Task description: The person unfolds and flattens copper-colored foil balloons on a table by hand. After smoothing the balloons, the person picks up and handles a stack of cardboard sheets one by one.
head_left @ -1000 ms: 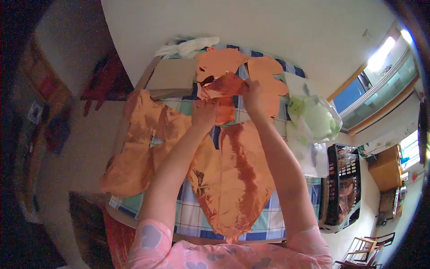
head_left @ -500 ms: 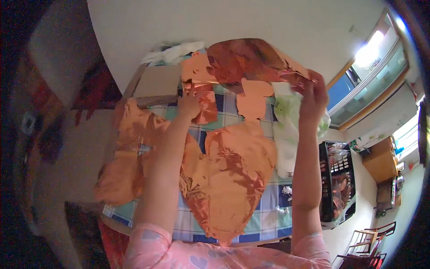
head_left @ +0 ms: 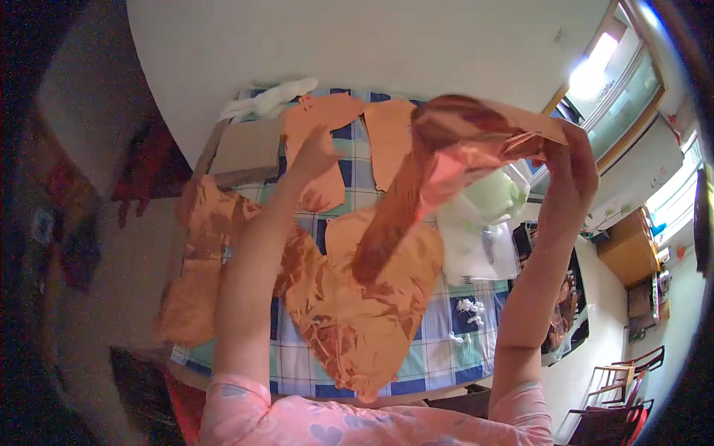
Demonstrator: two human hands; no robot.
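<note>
My right hand [head_left: 573,163] is raised at the right, its fingers closed on the end of a flat rose-gold foil balloon [head_left: 461,167]. That balloon hangs leftward from the hand and droops over a heart-shaped foil balloon [head_left: 372,316] spread on the table. At the far left of the table, my left hand [head_left: 316,154] is over another uninflated foil balloon [head_left: 321,189]; motion blurs its fingers and they blend with the foil. Beyond the drooping one, a further flat foil balloon [head_left: 388,141] lies on the cloth. More crumpled foil balloons [head_left: 195,286] lie left of my left forearm.
A checked cloth [head_left: 439,364] covers the table. A cardboard piece [head_left: 245,149] and white bundle [head_left: 275,98] lie at the far left. Clear plastic bags [head_left: 483,249] and white scraps [head_left: 470,308] lie at right. A black crate [head_left: 569,297] stands beyond the right edge; chairs [head_left: 625,379] stand farther right.
My right hand has swung right and slightly down, dragging its foil balloon off the far balloons; its loose end now droops over the heart. My left hand shifted slightly.
</note>
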